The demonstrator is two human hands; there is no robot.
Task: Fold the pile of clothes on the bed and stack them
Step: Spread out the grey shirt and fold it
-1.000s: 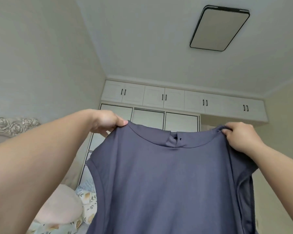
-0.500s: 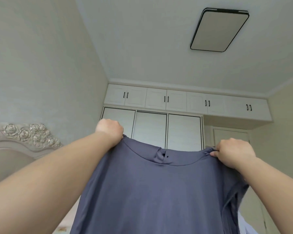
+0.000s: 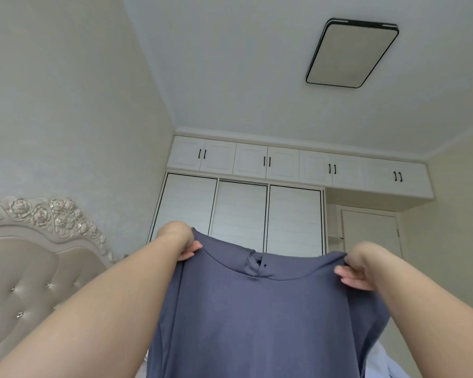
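A slate-blue sleeveless top point(image 3: 257, 317) hangs in the air in front of me, spread flat with its round neckline up. My left hand point(image 3: 179, 240) pinches its left shoulder and my right hand point(image 3: 359, 264) pinches its right shoulder. Both arms reach forward and up. The garment's lower part runs out of the frame at the bottom. The bed surface and the pile of clothes are hidden behind the garment and my arms.
A tufted headboard with carved roses point(image 3: 30, 255) stands at the left. White wardrobe doors point(image 3: 241, 214) with upper cupboards point(image 3: 284, 162) fill the far wall. A ceiling lamp point(image 3: 351, 53) is overhead. A bit of pale fabric point(image 3: 377, 361) shows at the bottom right.
Both hands with the top have sunk lower in the frame as the view tilted upward. The headboard has come into view and the floral bedding has dropped out of sight.
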